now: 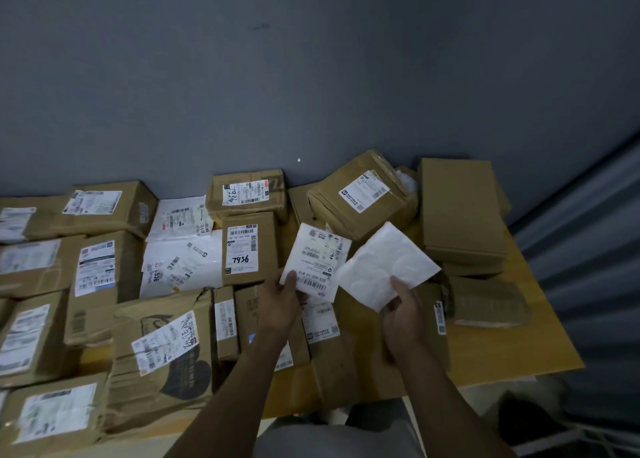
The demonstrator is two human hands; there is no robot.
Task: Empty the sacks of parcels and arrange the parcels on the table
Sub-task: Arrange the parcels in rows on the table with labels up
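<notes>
My left hand (pixel 282 300) grips the lower corner of a small white parcel with a barcode label (pixel 317 258), held tilted above the table. My right hand (pixel 403 305) grips the lower edge of a second white parcel with no label showing (pixel 386 267), just right of the first. Both parcels hang over the brown cardboard boxes that lie on the wooden table (pixel 519 336). No sack is in view.
Several labelled cardboard boxes cover the table from the left edge to the middle, two marked 7936 (pixel 242 246). White mailer bags (pixel 180 260) lie among them. Plain boxes are stacked at the right (pixel 462 211). A grey wall stands behind; a corrugated shutter is at the right.
</notes>
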